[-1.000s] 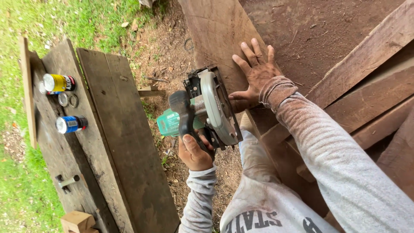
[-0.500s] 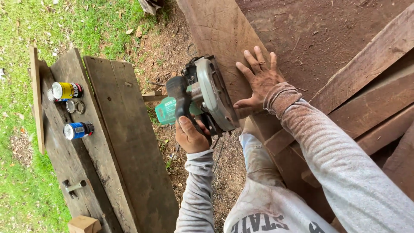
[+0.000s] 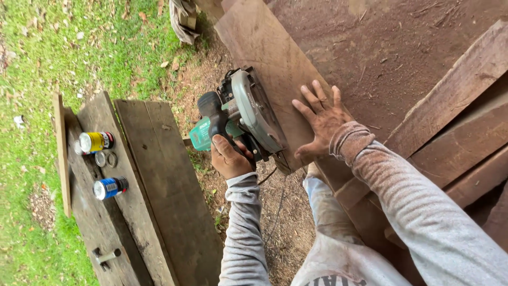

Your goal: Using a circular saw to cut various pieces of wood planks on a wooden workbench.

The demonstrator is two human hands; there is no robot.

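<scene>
Since a second ago the saw has crept further along the board, and my flat hand has slid with it.

Nearest me, my left hand (image 3: 228,158) is the grip clamped shut round the handle of the teal circular saw (image 3: 241,119), which sits at twelve o'clock from that fist, its guard riding on the near edge of the long brown plank (image 3: 267,50). At three o'clock from the saw my right hand (image 3: 321,121) lies open, fingers spread, pressing the plank down just beside the blade housing. To cut well, I judge, I should keep that palm clear of the blade line and push steadily. Farther out at nine o'clock, on the weathered plank worktop (image 3: 159,175), lie a yellow can (image 3: 96,141) and a blue can (image 3: 109,187).
</scene>
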